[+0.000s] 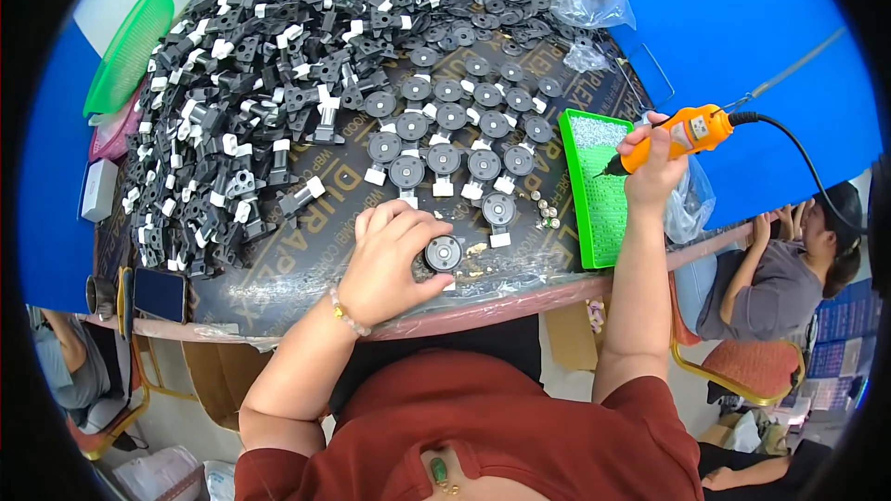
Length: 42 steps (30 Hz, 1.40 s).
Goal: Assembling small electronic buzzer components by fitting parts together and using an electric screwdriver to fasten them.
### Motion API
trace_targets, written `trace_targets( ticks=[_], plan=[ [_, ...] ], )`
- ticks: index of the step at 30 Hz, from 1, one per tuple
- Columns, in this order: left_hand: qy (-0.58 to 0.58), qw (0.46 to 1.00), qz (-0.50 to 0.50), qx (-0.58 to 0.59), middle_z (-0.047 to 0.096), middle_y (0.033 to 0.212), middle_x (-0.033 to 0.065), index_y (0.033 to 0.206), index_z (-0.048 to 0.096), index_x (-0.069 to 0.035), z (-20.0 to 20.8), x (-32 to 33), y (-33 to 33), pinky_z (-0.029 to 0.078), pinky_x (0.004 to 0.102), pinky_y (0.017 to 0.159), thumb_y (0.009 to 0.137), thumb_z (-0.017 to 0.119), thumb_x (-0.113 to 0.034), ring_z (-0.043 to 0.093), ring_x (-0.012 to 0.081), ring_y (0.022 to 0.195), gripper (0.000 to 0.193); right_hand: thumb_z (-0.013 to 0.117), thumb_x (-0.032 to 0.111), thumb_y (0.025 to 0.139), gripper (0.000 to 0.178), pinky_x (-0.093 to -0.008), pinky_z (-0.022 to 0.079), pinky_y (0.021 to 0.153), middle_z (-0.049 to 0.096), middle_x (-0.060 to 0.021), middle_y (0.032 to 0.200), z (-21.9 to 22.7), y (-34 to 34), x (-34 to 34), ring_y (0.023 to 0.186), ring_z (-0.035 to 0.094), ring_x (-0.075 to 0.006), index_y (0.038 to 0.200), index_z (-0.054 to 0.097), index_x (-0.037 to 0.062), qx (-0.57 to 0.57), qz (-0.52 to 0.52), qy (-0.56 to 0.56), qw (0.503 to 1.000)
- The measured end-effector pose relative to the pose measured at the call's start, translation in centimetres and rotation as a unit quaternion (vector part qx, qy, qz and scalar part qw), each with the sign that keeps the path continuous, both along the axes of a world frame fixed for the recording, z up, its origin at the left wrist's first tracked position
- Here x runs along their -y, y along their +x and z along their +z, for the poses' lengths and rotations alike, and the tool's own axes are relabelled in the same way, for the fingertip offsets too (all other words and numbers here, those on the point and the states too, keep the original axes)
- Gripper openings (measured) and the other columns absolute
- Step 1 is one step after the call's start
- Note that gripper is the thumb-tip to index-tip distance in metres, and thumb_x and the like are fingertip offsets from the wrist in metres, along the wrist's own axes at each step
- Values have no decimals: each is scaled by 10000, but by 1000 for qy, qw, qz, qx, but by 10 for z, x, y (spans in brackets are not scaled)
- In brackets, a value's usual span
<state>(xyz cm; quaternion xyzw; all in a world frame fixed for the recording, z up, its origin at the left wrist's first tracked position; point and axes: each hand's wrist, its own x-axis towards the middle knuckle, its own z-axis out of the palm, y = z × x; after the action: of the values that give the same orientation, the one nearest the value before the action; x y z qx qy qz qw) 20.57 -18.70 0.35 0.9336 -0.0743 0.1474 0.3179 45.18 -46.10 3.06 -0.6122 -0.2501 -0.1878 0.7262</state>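
My left hand [390, 246] is closed round a black caster-like part with a round disc face [445, 254], holding it against the table near its front edge. In my right hand [655, 172] is an orange electric screwdriver [691, 128], gripped with its bit pointing left and down over a green tray [583, 227]. Small silver screws [594, 133] lie at the tray's far end. Beyond my left hand stand several similar disc-faced parts with white tabs [445, 160] in loose rows. One such part [499, 211] sits apart, just right of the hand.
A large heap of black and white plastic parts [251, 121] covers the table's left side. Loose black discs [501, 0] lie at the back. Small metal pieces [546, 213] rest left of the tray. A phone [160, 295] lies front left. A person [770, 274] sits at the right.
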Motion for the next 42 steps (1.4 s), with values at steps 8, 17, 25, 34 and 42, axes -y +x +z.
trace_targets(
  ticks=[8, 17, 25, 34, 42],
  plan=[
    [12, 999, 25, 23, 668, 1088, 9, 1092, 695, -130, -7, 1, 0, 345, 452, 986, 642, 879, -326, 534, 259, 1121, 524, 668, 313, 980, 354, -264, 504, 586, 628, -63, 746, -2, 0, 1, 603, 607, -140, 1103, 540, 7, 3, 8, 8, 1000],
    [-21, 1000, 17, 15, 673, 1085, 21, 1110, 698, -131, -12, 2, 1, 326, 438, 1008, 659, 873, -255, 546, 253, 1146, 500, 635, 550, 934, 566, -334, 499, 552, 616, -103, 763, 43, -64, -21, 581, 564, -187, 1154, 517, 42, 48, 84, 82, 992],
    [-28, 999, 15, 8, 678, 1079, 11, 1124, 696, -126, -15, 0, 0, 307, 442, 1035, 668, 871, -256, 540, 243, 1158, 505, 773, 502, 854, 647, -340, 560, 619, 643, -132, 785, 18, -136, -102, 638, 629, -202, 1158, 486, 9, -89, 365, 112, 920],
    [-44, 999, 23, 9, 667, 1037, 5, 1086, 711, -130, -18, 2, 0, 308, 464, 1032, 677, 863, -287, 518, 242, 1161, 464, 778, 424, 878, 549, -288, 546, 582, 653, -130, 795, 9, -133, -115, 641, 634, -182, 1109, 507, 6, -100, 380, 108, 913],
    [-39, 999, 17, 10, 653, 1015, 8, 1085, 709, -122, -18, 2, 1, 315, 450, 1020, 680, 857, -289, 529, 228, 1144, 462, 756, 473, 881, 529, -344, 540, 556, 625, -114, 739, 15, -140, -124, 567, 597, -186, 1043, 483, 49, -109, 353, 4, 929]
  ],
)
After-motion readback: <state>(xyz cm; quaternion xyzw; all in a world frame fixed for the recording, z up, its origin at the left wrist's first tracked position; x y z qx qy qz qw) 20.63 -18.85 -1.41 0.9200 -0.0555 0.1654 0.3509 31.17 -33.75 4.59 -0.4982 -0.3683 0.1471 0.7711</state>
